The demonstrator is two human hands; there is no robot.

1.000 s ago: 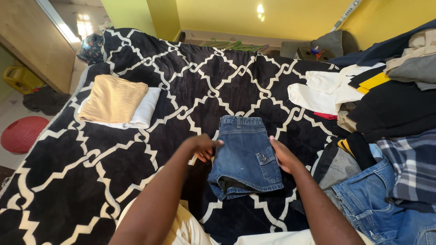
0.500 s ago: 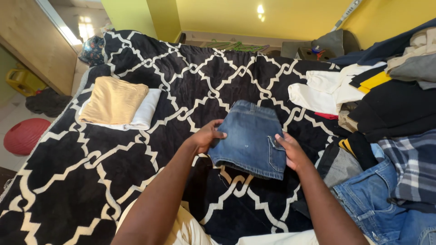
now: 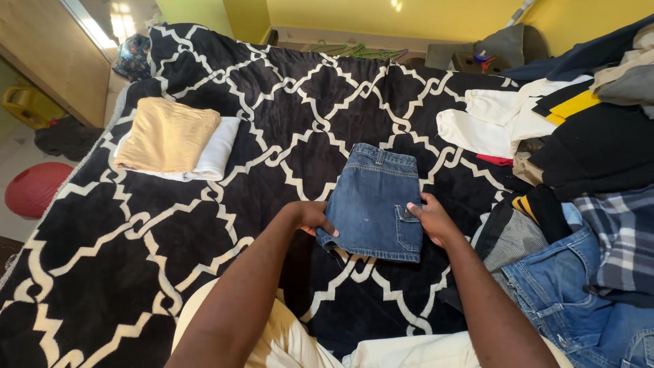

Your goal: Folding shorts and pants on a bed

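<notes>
Obs: my left hand (image 3: 312, 217) grips the left edge of the folded denim shorts (image 3: 378, 201), fingers (image 3: 325, 226) curled over the hem corner and holding cloth. My right hand (image 3: 430, 219) pinches the right edge at the pocket, thumb on top, fingers hidden under the fabric. Both are closed on the garment, one to each side.

Position: the shorts sit over the middle of the bed (image 3: 204, 225), on the black blanket with the white lattice pattern. Waistband end points away from me; hem end is nearest my lap. I cannot tell whether the near edge rests on the blanket or is lifted slightly.

Handling, my judgement: keep both grips level so the fold does not slide open, hold tension even across the width, and support the heavier waistband so the layers stay square.

Containers: none to see on the bed. A yellow bin-like object (image 3: 24, 105) stands on the floor at far left, contents not visible.

Nearby: a folded tan garment (image 3: 167, 133) on a folded white one (image 3: 218, 153), well apart to the upper left. A loose clothes pile (image 3: 586, 150) lies along the right side, with blue jeans (image 3: 579, 300) close to my right forearm.
</notes>
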